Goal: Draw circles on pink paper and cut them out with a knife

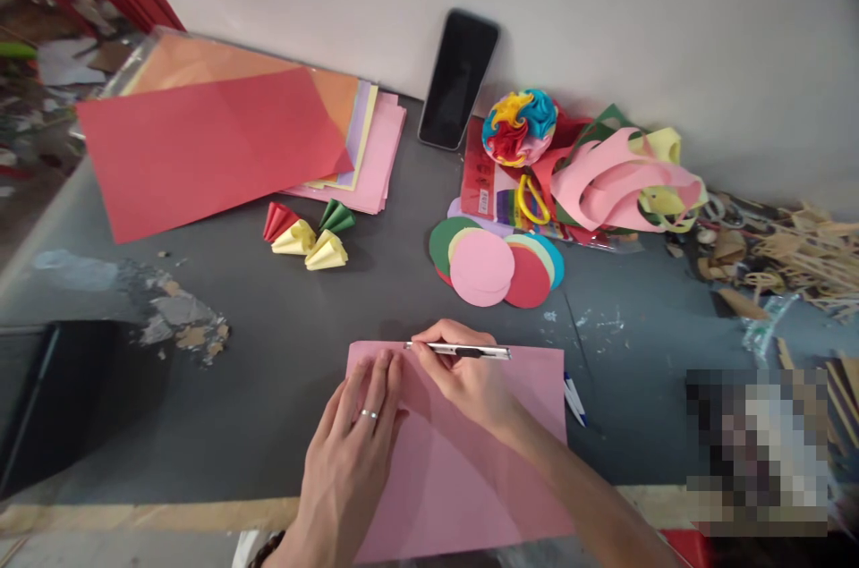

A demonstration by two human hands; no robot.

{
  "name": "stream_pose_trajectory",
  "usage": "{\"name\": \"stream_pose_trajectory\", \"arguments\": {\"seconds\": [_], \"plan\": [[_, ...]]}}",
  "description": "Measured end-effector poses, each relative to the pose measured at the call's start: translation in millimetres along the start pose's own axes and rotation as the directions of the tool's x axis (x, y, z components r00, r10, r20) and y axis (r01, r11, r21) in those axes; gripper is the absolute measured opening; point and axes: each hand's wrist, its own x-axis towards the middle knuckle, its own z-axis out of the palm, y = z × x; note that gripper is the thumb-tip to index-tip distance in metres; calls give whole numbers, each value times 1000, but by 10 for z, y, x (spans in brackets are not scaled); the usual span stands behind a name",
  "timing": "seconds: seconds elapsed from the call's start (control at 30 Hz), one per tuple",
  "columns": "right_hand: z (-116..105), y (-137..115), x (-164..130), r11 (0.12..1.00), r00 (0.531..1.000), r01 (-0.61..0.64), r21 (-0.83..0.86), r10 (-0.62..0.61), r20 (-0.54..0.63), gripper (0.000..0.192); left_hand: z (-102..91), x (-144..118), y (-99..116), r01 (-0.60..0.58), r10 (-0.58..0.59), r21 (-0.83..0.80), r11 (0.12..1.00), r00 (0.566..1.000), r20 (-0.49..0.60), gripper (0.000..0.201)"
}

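Note:
A pink sheet of paper (456,478) lies in front of me and reaches past the table's front edge. My left hand (362,416), with a ring on one finger, rests flat on the sheet's upper left part, fingers stretched out. Near the sheet's top edge, my right hand (466,371) grips a slim silver utility knife (493,353) with a black slider. The knife lies almost level, its tip end pointing left near my left fingertips. Whether the blade is out is too small to tell. Beside the sheet's right edge is a white and blue pen (574,400).
Paper circles (481,264) overlap beyond the sheet, near yellow-handled scissors (533,199), a multicoloured paper ball (520,128) and pink paper scraps (610,183). A phone (460,78) leans on the wall. Folded paper cones (309,237) and red paper (215,152) are left; wood scraps (798,255) lie right.

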Motion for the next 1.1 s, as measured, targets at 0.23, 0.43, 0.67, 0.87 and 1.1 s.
{"name": "stream_pose_trajectory", "arguments": {"seconds": [0.23, 0.43, 0.67, 0.87, 1.1], "plan": [[-23, -1, -72, 1000, 1000, -1, 12, 1, 10, 12, 10, 20, -10, -20, 21, 30, 999, 999, -25, 58], [-50, 39, -144, 1000, 1000, -16, 10, 16, -3, 9, 25, 14, -14, -20, 22, 28, 999, 999, -41, 64], [-67, 59, -197, 1000, 999, -30, 0, 30, -31, 11, -6, 16, -13, -13, 12, 45, 999, 1000, 12, 66], [-69, 65, -232, 1000, 999, -17, -23, 16, -37, 10, -20, 17, -17, -33, 27, 76, 997, 997, 74, 62], [-76, 88, -233, 1000, 999, 12, -25, -13, -39, 14, 0, 4, 17, -12, 4, 72, 997, 995, 101, 68]]}}
